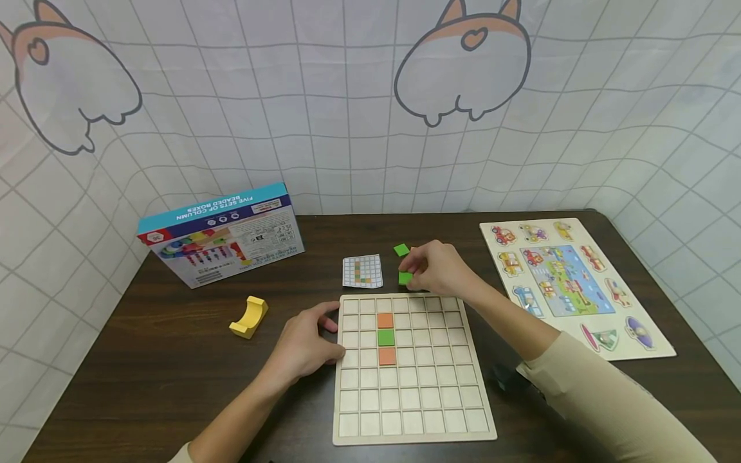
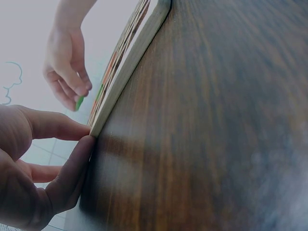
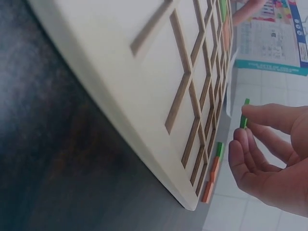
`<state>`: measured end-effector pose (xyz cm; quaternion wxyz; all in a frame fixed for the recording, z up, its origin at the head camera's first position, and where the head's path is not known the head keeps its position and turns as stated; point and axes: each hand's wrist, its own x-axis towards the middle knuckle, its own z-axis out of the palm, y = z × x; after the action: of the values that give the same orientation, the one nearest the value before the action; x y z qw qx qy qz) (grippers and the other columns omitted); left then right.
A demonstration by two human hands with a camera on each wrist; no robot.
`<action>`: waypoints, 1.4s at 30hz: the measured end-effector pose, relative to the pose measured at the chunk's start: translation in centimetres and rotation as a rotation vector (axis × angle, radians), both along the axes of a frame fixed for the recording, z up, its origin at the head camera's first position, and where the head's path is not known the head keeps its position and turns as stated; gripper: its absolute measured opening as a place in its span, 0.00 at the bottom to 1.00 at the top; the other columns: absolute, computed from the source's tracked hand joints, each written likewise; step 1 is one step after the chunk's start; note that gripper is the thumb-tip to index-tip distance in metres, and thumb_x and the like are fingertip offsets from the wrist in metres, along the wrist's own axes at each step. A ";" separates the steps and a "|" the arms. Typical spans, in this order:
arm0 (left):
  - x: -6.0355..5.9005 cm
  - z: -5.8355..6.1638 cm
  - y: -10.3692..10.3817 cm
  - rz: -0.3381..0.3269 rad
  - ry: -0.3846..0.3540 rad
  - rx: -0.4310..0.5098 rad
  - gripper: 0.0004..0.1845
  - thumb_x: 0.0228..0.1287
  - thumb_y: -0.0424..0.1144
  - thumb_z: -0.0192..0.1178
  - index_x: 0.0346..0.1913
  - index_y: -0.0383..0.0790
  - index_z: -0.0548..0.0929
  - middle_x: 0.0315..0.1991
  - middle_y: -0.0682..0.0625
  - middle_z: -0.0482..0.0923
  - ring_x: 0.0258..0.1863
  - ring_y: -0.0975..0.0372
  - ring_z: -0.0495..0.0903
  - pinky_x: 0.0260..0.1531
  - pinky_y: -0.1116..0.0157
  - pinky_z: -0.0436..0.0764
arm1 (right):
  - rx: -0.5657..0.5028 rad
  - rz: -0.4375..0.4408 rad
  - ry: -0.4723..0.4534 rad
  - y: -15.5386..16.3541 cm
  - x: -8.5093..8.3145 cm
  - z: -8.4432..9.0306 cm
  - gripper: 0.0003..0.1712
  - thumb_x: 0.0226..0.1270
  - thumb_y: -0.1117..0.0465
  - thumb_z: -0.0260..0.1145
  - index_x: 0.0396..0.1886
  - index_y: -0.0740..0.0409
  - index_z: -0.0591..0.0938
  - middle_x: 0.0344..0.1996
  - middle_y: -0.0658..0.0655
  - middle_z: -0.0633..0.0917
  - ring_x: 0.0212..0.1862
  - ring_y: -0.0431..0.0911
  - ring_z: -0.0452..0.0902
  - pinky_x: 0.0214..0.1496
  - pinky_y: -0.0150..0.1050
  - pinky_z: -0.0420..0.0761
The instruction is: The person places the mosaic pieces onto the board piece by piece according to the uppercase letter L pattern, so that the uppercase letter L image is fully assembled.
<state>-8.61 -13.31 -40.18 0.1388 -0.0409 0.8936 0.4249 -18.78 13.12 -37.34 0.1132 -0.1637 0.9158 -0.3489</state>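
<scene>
At the far left of the bench (image 1: 173,360), a blue toy box (image 1: 222,235) stands tilted back by the tiled backdrop, its printing upside down to you. Nearer you and a little right of it lies a yellow arched block (image 1: 249,316), alone on the dark wood.

Next comes your left hand (image 1: 303,347), palm down on the bench, fingers (image 2: 72,166) straight and relaxed and holding nothing; thumb and forefinger press against the left edge of the wooden grid board (image 1: 431,399). The board lies flat in the middle, near you. In its third column from the left, an orange tile (image 1: 384,320), a green tile (image 1: 386,337) and a second orange tile (image 1: 386,355) sit in adjoining cells, running from far to near.

Just beyond the board's far edge lies a small pattern card (image 1: 362,271) printed with a coloured grid. To its right, your right hand (image 1: 440,269) hovers over the bench past the board's far edge, its fingers (image 3: 269,115) narrowed into a pinch on a green square tile (image 1: 405,278), held on edge between thumb and fingertips and clear of the board. A loose green tile (image 1: 401,250) lies on the bench just beyond that hand.

At the far right lies a vehicle peg puzzle (image 1: 570,283), flat, well apart from the grid board.
</scene>
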 end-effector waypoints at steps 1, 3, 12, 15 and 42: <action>0.0 0.0 0.0 -0.001 0.000 0.002 0.44 0.45 0.25 0.75 0.71 0.42 0.76 0.41 0.46 0.80 0.23 0.59 0.79 0.23 0.64 0.79 | -0.001 0.002 0.001 0.0 0.1 0.0 0.12 0.58 0.67 0.77 0.43 0.58 0.91 0.34 0.52 0.89 0.38 0.43 0.83 0.45 0.41 0.83; 0.0 0.0 0.0 -0.002 0.000 0.004 0.44 0.45 0.25 0.75 0.71 0.42 0.76 0.41 0.46 0.80 0.23 0.59 0.79 0.23 0.64 0.79 | -0.007 0.010 0.007 0.0 0.3 0.0 0.13 0.57 0.68 0.77 0.43 0.59 0.91 0.33 0.52 0.89 0.38 0.43 0.83 0.45 0.40 0.83; 0.0 0.0 0.0 -0.001 0.002 -0.001 0.44 0.45 0.25 0.75 0.71 0.41 0.77 0.41 0.46 0.80 0.23 0.59 0.79 0.23 0.64 0.79 | -0.028 0.039 -0.026 -0.1 1.2 0.2 0.13 0.56 0.69 0.77 0.42 0.57 0.91 0.33 0.52 0.89 0.37 0.44 0.83 0.43 0.39 0.84; 0.0 0.0 0.0 -0.002 0.002 0.003 0.44 0.45 0.25 0.75 0.71 0.41 0.77 0.41 0.46 0.80 0.23 0.59 0.79 0.23 0.64 0.79 | -0.021 0.043 -0.026 -0.3 1.5 0.3 0.13 0.55 0.70 0.77 0.41 0.57 0.91 0.31 0.51 0.89 0.36 0.43 0.83 0.43 0.39 0.83; -0.1 -0.1 -0.1 -0.010 0.010 0.003 0.43 0.45 0.25 0.75 0.71 0.41 0.77 0.41 0.46 0.80 0.22 0.59 0.79 0.23 0.64 0.79 | -0.045 0.079 -0.012 -0.9 5.0 0.7 0.14 0.53 0.70 0.79 0.40 0.55 0.90 0.30 0.47 0.87 0.33 0.40 0.81 0.41 0.37 0.83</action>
<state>-8.67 -13.41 -40.27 0.1367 -0.0339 0.8939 0.4255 -13.83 12.19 -36.69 0.1287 -0.2000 0.8998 -0.3657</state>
